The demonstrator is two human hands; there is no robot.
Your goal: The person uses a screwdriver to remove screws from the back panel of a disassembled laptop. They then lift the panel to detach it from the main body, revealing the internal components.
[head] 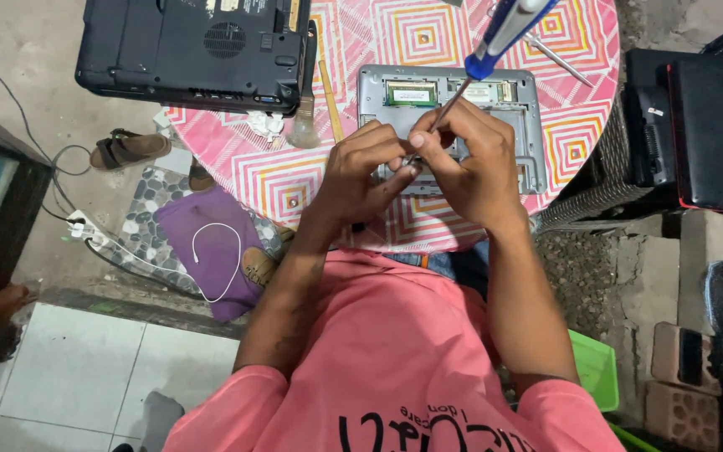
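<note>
Head view: the left hand [361,172] and right hand [470,163] are closed together on the shaft of a blue-handled screwdriver [495,42], tip over the opened grey laptop [520,109] on the table [282,180]. The screwdriver is probably light and stiff. The exposed laptop boards look fragile; hold its casing edges.

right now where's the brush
In the head view the brush lies on the round table, left of the grey laptop base, beside the black laptop and above the left hand.
</note>
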